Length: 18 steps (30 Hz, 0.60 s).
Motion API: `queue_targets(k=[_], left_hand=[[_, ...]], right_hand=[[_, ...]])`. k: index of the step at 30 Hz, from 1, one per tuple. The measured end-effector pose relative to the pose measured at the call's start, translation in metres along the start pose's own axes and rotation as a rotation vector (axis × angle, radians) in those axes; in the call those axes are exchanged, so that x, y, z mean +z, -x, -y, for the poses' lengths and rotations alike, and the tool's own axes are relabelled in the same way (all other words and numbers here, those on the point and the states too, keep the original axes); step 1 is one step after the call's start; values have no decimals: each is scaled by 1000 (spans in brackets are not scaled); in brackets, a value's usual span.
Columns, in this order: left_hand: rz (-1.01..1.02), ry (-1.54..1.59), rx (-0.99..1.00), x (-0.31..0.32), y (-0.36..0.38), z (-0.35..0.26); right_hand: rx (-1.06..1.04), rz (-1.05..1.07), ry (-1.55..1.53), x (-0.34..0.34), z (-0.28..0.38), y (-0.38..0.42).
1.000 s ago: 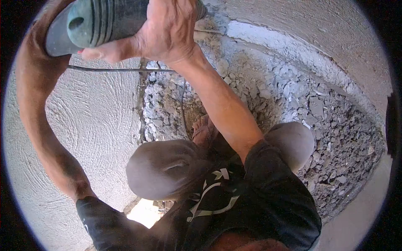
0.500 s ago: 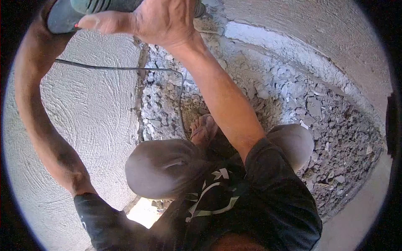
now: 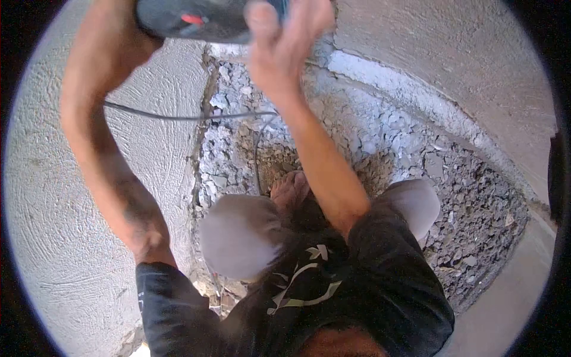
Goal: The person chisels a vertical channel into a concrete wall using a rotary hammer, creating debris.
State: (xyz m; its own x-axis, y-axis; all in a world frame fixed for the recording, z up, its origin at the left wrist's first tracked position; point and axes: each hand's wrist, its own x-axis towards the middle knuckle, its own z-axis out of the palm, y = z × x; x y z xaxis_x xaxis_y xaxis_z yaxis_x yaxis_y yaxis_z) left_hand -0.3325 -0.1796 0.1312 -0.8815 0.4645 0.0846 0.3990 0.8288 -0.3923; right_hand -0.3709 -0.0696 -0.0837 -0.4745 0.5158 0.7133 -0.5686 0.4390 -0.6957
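Observation:
A dark green corded power tool (image 3: 202, 21) with a red switch lies across the top edge of the view, partly cut off. At its rear end my left hand (image 3: 131, 38) holds it; the fingers are hidden behind the body and beyond the frame. Around the front part is my right hand (image 3: 284, 50), thumb on the near side, its fingers blurred by motion. The tool's working end cannot be seen. A black cable (image 3: 178, 117) runs from the left, bends and drops toward my foot (image 3: 290, 189).
Broken concrete rubble (image 3: 476, 202) covers the floor under and right of my legs. A rough plastered surface (image 3: 89, 208) borders it on the left, with a broken edge. At the upper right a curved wall (image 3: 440, 47) has a pale ledge (image 3: 392, 77) along its base.
The power tool and both hands have shifted right in view. My right hand has turned, its fingers now pointing up. The cable has swung right, and my left knee has moved slightly right.

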Motion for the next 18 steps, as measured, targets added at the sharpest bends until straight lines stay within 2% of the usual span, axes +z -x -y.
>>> queue_targets(k=[2, 3, 4, 5, 6, 7, 8, 10, 11, 12, 14, 16, 17, 18], left_hand=[[112, 150, -145, 16, 13, 19], [110, 200, -191, 12, 22, 8], [109, 256, -238, 7, 35, -10], [101, 266, -237, 9, 49, -19], [149, 393, -340, 13, 63, -26], [195, 519, -446, 16, 79, -33], [209, 521, -462, 20, 97, -41], [205, 567, -438, 30, 132, -53], [263, 651, -461, 40, 151, -58], [317, 737, -478, 51, 169, -63], [436, 949, -579, 78, 204, -80], [497, 1180, -774, 105, 240, -109], [494, 1185, -768, 117, 256, -121], [400, 1195, -760, 129, 268, -134]], right_hand=[[601, -4, -162, -16, 15, 40], [1033, 17, -391, -28, 24, 49], [1018, 19, -389, -36, 23, 51], [1487, 43, -740, -46, 20, 53], [1947, 68, -1105, -50, 17, 56], [2101, 16, -1204, -45, 6, 68], [2092, 33, -1199, -43, 1, 74], [1781, 269, -1454, -42, -7, 86], [1755, 327, -1413, -44, -12, 95], [1748, 344, -1403, -49, -9, 99], [1960, 426, -1183, -66, -1, 109], [1976, 486, -1123, -76, -11, 136], [2000, 528, -1070, -80, -14, 147], [1993, 532, -1060, -83, -11, 148]])
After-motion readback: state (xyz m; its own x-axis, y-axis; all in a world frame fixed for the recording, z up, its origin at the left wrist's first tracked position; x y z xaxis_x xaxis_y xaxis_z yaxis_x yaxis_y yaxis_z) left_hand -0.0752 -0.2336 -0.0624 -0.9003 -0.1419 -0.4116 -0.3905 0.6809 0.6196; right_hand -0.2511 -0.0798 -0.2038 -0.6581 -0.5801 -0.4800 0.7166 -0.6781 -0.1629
